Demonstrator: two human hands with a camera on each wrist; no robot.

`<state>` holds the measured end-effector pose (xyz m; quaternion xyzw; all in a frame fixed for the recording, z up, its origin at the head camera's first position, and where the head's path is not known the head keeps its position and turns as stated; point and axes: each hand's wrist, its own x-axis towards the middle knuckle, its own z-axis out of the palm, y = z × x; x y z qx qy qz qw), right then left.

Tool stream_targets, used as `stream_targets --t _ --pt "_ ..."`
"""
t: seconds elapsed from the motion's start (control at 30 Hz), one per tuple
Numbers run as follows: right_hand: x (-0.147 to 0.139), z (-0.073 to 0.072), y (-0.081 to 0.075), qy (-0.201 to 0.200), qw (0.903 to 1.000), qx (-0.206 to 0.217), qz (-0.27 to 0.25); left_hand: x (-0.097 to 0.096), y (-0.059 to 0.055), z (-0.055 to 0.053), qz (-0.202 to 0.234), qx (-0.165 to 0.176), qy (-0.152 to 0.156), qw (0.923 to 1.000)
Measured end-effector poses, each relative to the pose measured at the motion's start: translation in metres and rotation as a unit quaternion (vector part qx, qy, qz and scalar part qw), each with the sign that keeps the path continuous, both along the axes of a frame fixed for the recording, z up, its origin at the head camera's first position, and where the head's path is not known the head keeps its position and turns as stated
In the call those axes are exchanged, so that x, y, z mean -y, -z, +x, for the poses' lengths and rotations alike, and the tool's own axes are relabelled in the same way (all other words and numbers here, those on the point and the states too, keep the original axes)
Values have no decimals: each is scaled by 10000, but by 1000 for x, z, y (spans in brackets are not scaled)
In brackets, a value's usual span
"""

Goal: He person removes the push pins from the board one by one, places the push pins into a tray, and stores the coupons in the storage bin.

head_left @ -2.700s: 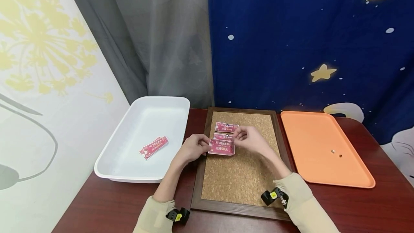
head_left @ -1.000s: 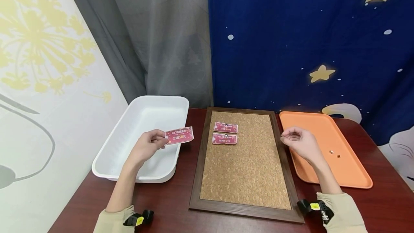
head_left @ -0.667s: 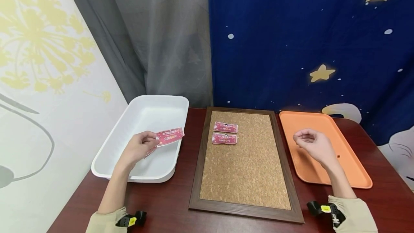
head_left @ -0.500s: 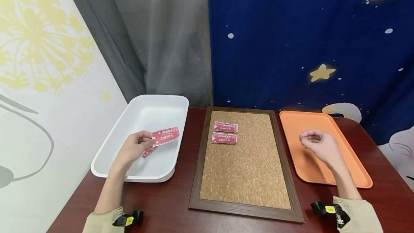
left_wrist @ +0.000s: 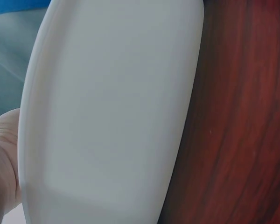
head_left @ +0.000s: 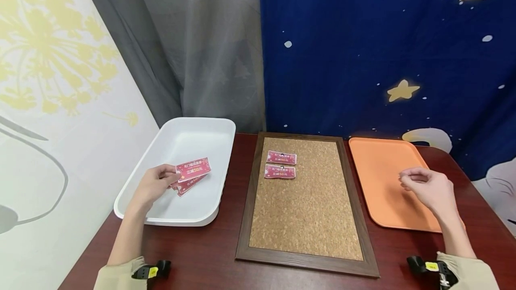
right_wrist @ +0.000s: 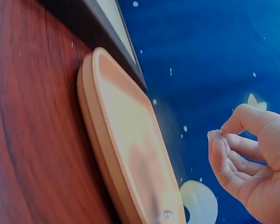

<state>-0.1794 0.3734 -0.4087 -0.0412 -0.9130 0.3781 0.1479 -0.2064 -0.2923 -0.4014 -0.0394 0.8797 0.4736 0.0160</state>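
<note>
My left hand pinches a pink-red coupon by its left end, over the white bin. More coupons lie in the bin beneath it, partly covered. In the left wrist view the bin's wall hides most of that hand. Above the orange tray, my right hand holds a small silvery thumbtack between thumb and forefinger. Another tack lies on the tray in the right wrist view. Two coupons are tacked one above the other on the corkboard, upper left.
The corkboard's dark wooden frame lies on the reddish table, between bin and tray. Behind stand a grey curtain and a blue star-patterned curtain. A patterned white wall borders the left.
A third coupon has come off the corkboard; my left hand has carried it left over the bin. My right hand has moved from the board rightward over the tray, pinching a tack.
</note>
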Motion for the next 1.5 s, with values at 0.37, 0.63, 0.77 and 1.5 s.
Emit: stream_targets --t 0.37,0.63,0.77,1.5 --pt "-34 6 17 767 9961 80 417 11 9 2 -124 143 -189 9996" --pt "-53 8 28 991 9928 522 418 14 13 0 -70 252 -173 9995" --pt "-59 6 30 1068 9905 745 441 14 14 -1 -86 301 -160 9994" --pt "-69 4 37 1181 9794 1330 961 16 20 -2 -244 602 -313 9974"
